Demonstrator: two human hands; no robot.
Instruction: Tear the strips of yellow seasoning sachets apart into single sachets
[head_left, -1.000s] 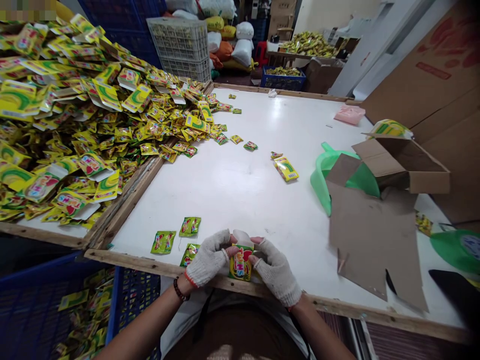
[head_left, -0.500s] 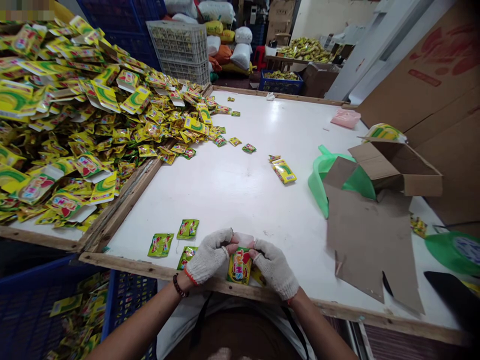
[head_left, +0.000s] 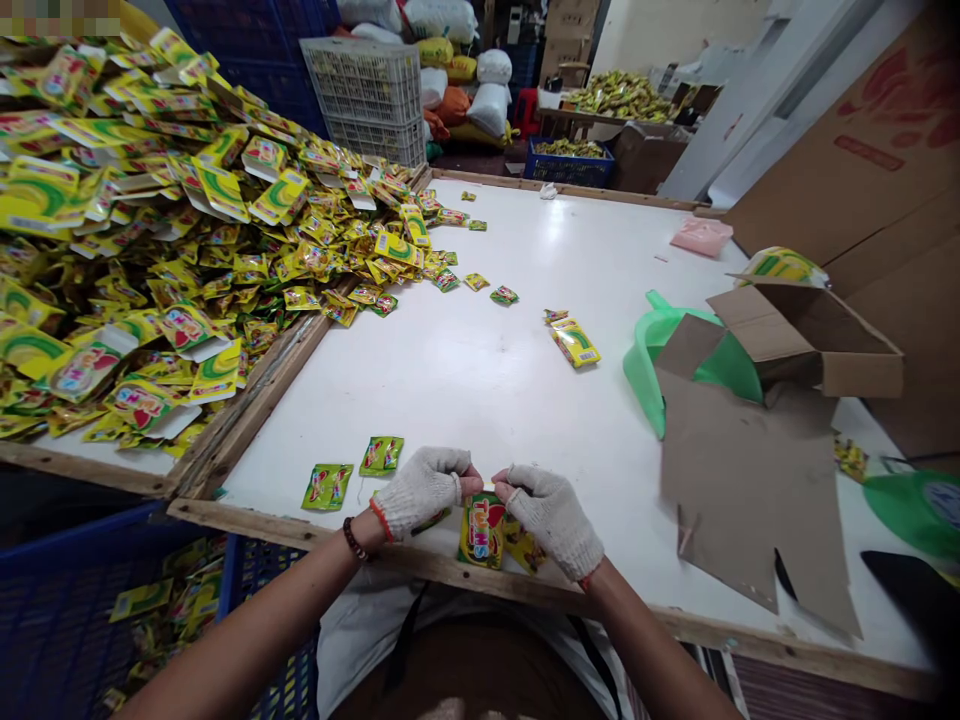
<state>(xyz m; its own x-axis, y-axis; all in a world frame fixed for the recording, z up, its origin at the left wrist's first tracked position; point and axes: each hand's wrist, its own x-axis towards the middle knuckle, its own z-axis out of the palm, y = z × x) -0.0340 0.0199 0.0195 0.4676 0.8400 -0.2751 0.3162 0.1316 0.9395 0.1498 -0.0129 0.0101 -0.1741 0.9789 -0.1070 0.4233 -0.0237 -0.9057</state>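
**Clutter to either side**

The white tabletop fills the middle; a heap of packets crowds the upper left, cut off by the frame. At right, flat cardboard partly hides a green plastic vessel. At lower centre, my left grip and right grip stand narrow at the top edge of the TWINS box; whether they pinch it I cannot tell. My right covers part of a yellow packet, my left most of a green sachet.
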